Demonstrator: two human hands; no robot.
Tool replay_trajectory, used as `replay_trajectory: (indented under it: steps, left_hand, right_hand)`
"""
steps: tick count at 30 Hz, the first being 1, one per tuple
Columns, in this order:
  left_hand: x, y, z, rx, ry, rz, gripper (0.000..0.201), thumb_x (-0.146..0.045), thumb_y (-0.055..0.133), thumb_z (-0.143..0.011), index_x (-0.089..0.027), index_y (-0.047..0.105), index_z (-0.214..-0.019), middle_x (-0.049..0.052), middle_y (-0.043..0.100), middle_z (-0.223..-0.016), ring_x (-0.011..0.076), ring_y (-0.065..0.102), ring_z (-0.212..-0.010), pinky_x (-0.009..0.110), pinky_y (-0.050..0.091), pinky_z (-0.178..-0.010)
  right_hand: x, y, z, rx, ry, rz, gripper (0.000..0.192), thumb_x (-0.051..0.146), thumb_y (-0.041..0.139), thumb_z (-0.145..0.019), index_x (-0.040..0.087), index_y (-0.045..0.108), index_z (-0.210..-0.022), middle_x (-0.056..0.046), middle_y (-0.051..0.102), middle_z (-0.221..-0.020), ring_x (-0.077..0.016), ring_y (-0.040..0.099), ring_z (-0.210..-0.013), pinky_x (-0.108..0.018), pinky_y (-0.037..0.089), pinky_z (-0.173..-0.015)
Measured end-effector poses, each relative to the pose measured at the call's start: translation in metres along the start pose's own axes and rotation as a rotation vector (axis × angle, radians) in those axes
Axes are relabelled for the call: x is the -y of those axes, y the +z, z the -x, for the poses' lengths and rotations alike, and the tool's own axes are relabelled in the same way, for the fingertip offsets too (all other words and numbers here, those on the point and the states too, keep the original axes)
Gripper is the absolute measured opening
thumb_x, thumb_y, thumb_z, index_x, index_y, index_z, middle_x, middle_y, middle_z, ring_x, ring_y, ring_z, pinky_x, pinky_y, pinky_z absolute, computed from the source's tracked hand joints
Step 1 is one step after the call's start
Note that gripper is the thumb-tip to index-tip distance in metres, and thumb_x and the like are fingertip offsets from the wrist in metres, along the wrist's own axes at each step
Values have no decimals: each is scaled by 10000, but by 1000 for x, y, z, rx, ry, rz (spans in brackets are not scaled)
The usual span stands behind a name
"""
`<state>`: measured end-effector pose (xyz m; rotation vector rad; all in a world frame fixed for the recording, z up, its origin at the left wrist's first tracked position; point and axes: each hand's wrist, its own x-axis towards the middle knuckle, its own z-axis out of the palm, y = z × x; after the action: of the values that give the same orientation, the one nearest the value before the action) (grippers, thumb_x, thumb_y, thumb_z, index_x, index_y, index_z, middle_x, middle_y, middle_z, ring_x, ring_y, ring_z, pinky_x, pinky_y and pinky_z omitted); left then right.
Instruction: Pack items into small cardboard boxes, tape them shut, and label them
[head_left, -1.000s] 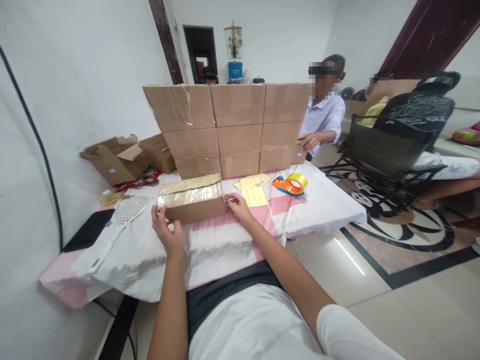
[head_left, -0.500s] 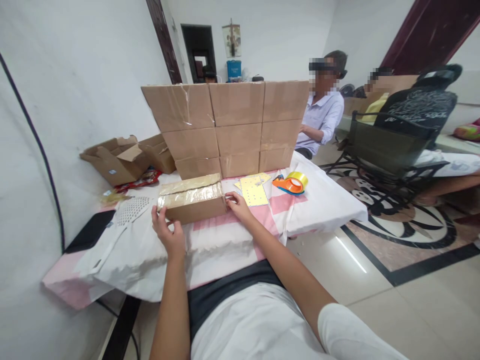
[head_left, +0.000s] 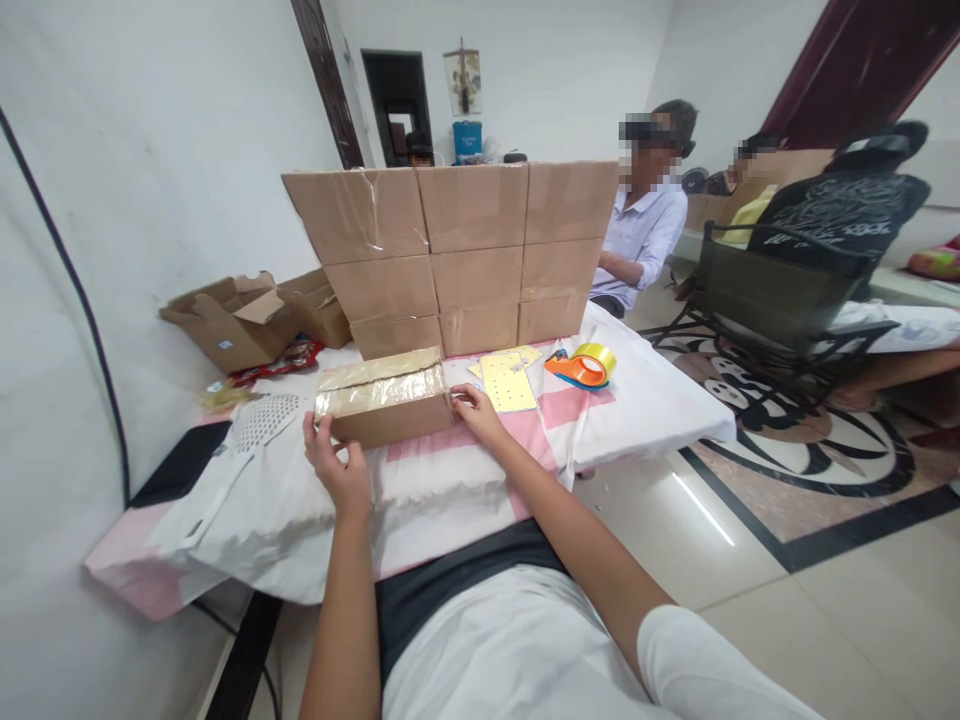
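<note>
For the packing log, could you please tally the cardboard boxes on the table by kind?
Taped box between left hand and right hand: 1
Stacked closed boxes: 9
Open boxes by the wall: 2
Total: 12

Lighting: bright, even, soft daylight; shadows faint. Glare: one streak on the floor tiles point(head_left: 701, 508), right of the hands. Optics: sharp centre, wide-angle bending at edges.
</note>
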<state>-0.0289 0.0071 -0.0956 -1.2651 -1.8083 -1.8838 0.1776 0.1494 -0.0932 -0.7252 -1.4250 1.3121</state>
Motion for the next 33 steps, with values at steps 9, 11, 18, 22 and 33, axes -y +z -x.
replay_trajectory:
  steps: [9, 11, 18, 22, 33]
  left_hand:
    - [1, 0, 0, -3, -4, 9, 641, -94, 551, -823, -218, 551, -1451, 155, 372, -1648, 286, 401, -1490, 314, 545, -911]
    - [0, 0, 0, 2, -18, 1, 653, -89, 549, -819, -222, 545, -1458, 154, 368, -1650, 285, 401, -1490, 322, 544, -925]
    - [1, 0, 0, -6, 2, 12, 645, -96, 550, -825, -224, 544, -1457, 151, 372, -1649, 271, 401, -1496, 299, 541, -922]
    - [1, 0, 0, -2, -13, -7, 649, -97, 550, -816, -230, 545, -1451, 146, 376, -1648, 271, 409, -1492, 305, 542, -927]
    - [-1, 0, 0, 8, -25, 1, 659, -92, 541, -817, -219, 538, -1464, 154, 358, -1654, 283, 388, -1497, 333, 535, -955]
  right_hand:
    - [-3, 0, -1, -1, 0, 9, 233, 300, 640, -734, 220, 699, -946, -41, 730, -1023, -202, 662, -974, -273, 526, -736]
    - [-4, 0, -1, 4, -3, 5, 236, 312, 645, -737, 219, 700, -947, -40, 730, -1021, -201, 664, -963, -272, 521, -727]
    - [-5, -1, -2, 7, 3, 1, 229, 315, 658, -738, 222, 699, -943, -38, 725, -1003, -200, 663, -944, -278, 526, -732]
    - [-4, -1, -2, 13, 5, -1, 226, 311, 655, -739, 220, 699, -941, -38, 723, -998, -201, 665, -946, -283, 533, -744]
    - [-5, -2, -1, 5, -5, 7, 242, 297, 650, -744, 223, 711, -966, -41, 734, -1029, -209, 664, -980, -279, 531, -750]
